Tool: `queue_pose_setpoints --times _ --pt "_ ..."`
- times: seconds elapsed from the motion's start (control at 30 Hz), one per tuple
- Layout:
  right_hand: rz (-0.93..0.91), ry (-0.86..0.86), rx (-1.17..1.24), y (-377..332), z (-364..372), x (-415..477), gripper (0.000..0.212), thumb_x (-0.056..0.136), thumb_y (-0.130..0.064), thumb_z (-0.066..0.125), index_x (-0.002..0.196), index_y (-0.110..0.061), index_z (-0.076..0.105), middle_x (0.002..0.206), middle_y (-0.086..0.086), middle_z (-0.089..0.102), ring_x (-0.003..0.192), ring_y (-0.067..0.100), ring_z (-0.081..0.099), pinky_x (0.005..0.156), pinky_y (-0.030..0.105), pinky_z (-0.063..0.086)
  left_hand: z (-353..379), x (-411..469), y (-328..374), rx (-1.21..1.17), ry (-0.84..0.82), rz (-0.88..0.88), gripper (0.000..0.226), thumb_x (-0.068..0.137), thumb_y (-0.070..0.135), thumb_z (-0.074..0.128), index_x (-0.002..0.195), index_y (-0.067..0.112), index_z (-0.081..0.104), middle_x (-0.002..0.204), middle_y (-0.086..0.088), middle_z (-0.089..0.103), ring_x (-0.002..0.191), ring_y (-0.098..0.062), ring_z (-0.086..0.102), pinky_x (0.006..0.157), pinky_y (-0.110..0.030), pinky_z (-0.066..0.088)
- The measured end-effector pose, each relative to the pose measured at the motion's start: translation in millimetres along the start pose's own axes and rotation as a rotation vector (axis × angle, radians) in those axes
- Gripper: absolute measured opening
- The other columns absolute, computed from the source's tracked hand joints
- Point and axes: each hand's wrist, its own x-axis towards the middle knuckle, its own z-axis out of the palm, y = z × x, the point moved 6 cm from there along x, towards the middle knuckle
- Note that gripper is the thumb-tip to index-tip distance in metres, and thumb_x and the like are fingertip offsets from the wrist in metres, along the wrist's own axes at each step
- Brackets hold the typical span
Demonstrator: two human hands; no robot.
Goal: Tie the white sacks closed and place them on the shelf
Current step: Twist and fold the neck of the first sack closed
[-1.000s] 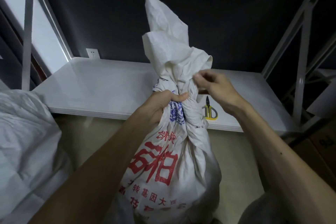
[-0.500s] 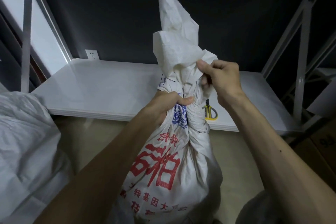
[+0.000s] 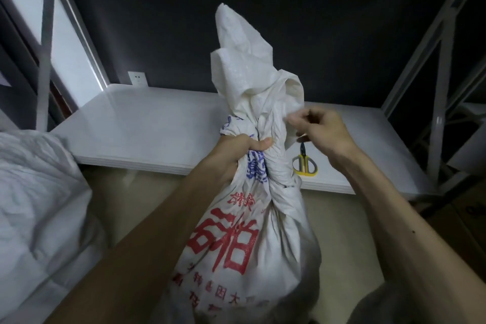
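Note:
A white sack with red and blue printing stands upright in front of me, its loose top sticking up. My left hand grips the gathered neck, thumb across the front. My right hand is just right of the neck with its fingers curled, pinching a fold of the sack's fabric; the fingertips are blurred. A second white sack lies at the left edge. The white shelf board stretches behind the sack.
Yellow-handled scissors lie on the shelf board just right of the sack. Grey metal shelf uprights stand at the right and another upright at the left. A wall socket sits behind the shelf.
My right hand went up to the sack's top folds, then came back down to the right of the neck. The sack's loose top swayed. My left hand kept its grip.

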Motion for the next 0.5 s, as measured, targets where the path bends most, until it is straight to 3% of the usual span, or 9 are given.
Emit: queue_pose_setpoints --times 0.1,0.17,0.27,0.37,0.5 --pt "0.165 -0.337 -0.107 19 19 -16 0.036 0.09 -0.038 0.066 0.098 -0.004 0.072 0.094 0.005 0.074 0.085 0.013 0.068 0.083 0.028 0.054 4 -1 0 -0.05 -0.022 0.001 0.033 0.078 0.004 0.079 0.11 -0.001 0.071 0.103 -0.015 0.076 0.091 -0.03 0.074 0.075 -0.038 0.062" --pt "0.178 -0.447 -0.107 21 26 -25 0.045 0.092 -0.037 0.063 0.095 0.007 0.068 0.087 0.005 0.071 0.077 0.008 0.064 0.072 0.017 0.05 6 0 0 -0.096 -0.025 -0.004 0.034 0.079 0.004 0.078 0.111 -0.002 0.07 0.103 -0.016 0.076 0.091 -0.031 0.075 0.072 -0.039 0.062" --pt "0.1 -0.344 -0.121 15 25 -29 0.045 0.092 -0.031 0.066 0.069 0.006 0.055 0.061 0.005 0.044 0.05 0.004 0.04 0.047 0.011 0.033 8 1 -1 -0.134 -0.016 0.005 0.038 0.077 0.003 0.079 0.112 -0.003 0.069 0.1 -0.017 0.076 0.09 -0.032 0.075 0.077 -0.043 0.061" --pt "-0.024 -0.209 -0.229 13 25 -27 0.054 0.089 -0.032 0.068 0.06 0.007 0.045 0.054 0.005 0.035 0.05 0.011 0.031 0.048 0.025 0.03 8 1 -1 -0.181 0.022 0.057 0.034 0.077 -0.002 0.078 0.11 -0.003 0.069 0.097 -0.017 0.077 0.086 -0.032 0.075 0.073 -0.043 0.062" --pt "-0.287 0.107 -0.689 -3 32 -30 0.047 0.088 -0.029 0.058 0.05 -0.01 0.036 0.049 0.009 0.044 0.052 0.026 0.038 0.055 0.035 0.034 13 3 1 -0.196 0.036 0.108 0.036 0.08 0.003 0.077 0.115 0.001 0.068 0.102 -0.015 0.076 0.088 -0.03 0.075 0.076 -0.041 0.062"
